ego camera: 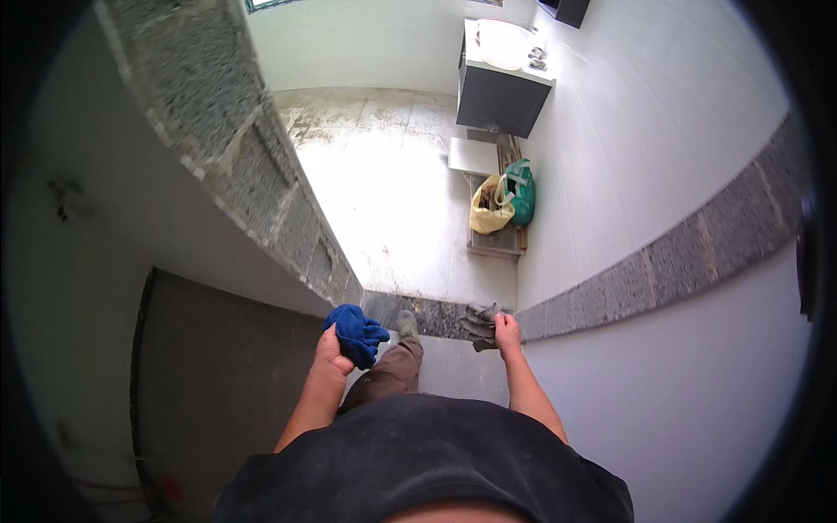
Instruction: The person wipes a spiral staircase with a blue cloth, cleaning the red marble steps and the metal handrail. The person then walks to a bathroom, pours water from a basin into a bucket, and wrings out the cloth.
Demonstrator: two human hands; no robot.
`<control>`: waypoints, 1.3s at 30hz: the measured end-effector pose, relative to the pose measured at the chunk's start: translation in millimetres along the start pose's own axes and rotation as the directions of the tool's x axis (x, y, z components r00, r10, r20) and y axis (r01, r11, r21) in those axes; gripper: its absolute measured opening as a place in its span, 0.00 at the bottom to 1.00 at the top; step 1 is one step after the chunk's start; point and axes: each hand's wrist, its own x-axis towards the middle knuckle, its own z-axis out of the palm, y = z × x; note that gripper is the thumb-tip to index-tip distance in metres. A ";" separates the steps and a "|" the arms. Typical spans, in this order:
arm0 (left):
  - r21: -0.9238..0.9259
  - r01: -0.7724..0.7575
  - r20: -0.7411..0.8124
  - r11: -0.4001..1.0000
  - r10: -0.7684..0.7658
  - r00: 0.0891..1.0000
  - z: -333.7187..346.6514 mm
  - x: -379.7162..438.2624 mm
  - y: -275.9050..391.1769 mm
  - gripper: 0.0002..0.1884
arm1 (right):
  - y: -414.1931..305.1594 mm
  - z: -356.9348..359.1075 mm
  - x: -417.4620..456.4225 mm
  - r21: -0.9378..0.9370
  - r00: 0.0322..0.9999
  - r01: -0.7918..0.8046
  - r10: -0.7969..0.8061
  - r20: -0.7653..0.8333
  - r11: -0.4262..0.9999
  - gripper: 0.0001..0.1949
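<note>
My left hand point(333, 353) grips a bunched blue cloth point(356, 335), held in front of my left side. In my right hand point(507, 332) is a crumpled grey cloth point(481, 325), pinched at its right edge; it may be a pair of work gloves. The two hands are well apart, both at about waist height. Between them one shoe point(408, 324) shows at a dark stone threshold point(438, 315) in a doorway.
Unfinished block edges point(255, 176) frame the doorway left and right. Beyond, a yellow bag point(487, 219) and a green bag point(523, 202) sit on stacked boards by the right wall. Farther back hangs a dark vanity cabinet point(500, 98) with a white basin point(503, 44). Sunlight glares on the tiled floor.
</note>
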 end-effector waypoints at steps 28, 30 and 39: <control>0.283 -0.426 -0.179 0.859 0.484 0.857 296.1 461.9 329.8 0.20 | -438.1 127.2 624.9 0.244 0.906 0.340 -0.386 0.172 0.908 0.12; 0.220 -0.454 -0.181 0.863 0.494 0.851 308.2 488.7 353.5 0.22 | -481.9 145.2 662.4 0.274 0.865 0.448 -0.490 0.108 0.851 0.12; 0.240 -0.401 0.013 0.884 0.410 0.912 419.7 655.0 521.4 0.21 | -607.2 231.4 847.0 0.444 0.887 0.417 -0.462 -0.007 0.793 0.12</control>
